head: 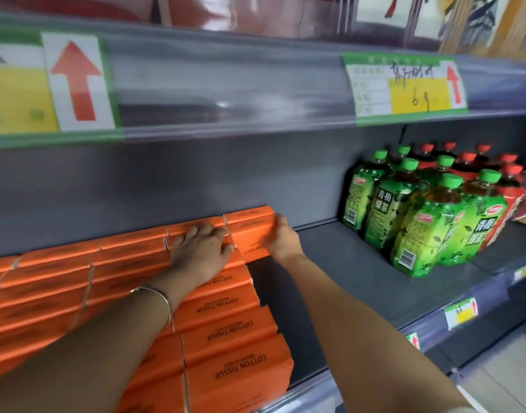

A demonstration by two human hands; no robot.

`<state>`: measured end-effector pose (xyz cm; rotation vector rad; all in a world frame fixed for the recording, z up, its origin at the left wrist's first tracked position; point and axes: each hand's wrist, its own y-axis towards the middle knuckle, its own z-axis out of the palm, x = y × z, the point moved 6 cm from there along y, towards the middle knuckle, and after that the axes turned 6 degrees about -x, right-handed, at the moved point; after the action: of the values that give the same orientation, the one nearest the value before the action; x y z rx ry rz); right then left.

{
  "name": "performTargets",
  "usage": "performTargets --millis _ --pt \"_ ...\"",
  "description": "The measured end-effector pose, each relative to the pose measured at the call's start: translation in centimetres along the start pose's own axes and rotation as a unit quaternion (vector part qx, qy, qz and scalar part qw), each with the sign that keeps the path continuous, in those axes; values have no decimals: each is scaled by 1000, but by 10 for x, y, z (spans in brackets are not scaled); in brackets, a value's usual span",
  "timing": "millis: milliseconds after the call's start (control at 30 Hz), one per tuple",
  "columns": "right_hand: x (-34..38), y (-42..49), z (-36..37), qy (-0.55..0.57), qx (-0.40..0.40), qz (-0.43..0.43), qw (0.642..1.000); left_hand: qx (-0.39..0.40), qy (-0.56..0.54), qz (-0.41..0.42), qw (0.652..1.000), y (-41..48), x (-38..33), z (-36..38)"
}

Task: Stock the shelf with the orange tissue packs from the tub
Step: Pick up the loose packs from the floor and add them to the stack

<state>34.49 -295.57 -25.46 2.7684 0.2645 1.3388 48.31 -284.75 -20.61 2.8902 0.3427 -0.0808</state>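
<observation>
Several orange tissue packs printed "COTTON TISSUE" lie in rows on the grey shelf, filling its left half from front to back. My left hand, fingers spread, rests flat on top of the packs near the back row. My right hand grips the right end of the rearmost orange pack, which lies against the back wall. A thin bracelet sits on my left wrist. The tub is out of view.
Green tea bottles with green caps stand on the shelf's right part, red-capped bottles behind them. Bare shelf lies between packs and bottles. A price rail with arrow tags overhangs above. Small price tags line the front edge.
</observation>
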Motion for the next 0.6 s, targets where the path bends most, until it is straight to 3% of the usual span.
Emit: performTargets --millis 233,600 --pt "-2 -20 -24 -98 18 -20 995 -16 -20 21 999 -11 -10 -10" --pt "-16 -134 -131 -289 -29 -111 950 -95 -59 245 963 -102 -129 -63"
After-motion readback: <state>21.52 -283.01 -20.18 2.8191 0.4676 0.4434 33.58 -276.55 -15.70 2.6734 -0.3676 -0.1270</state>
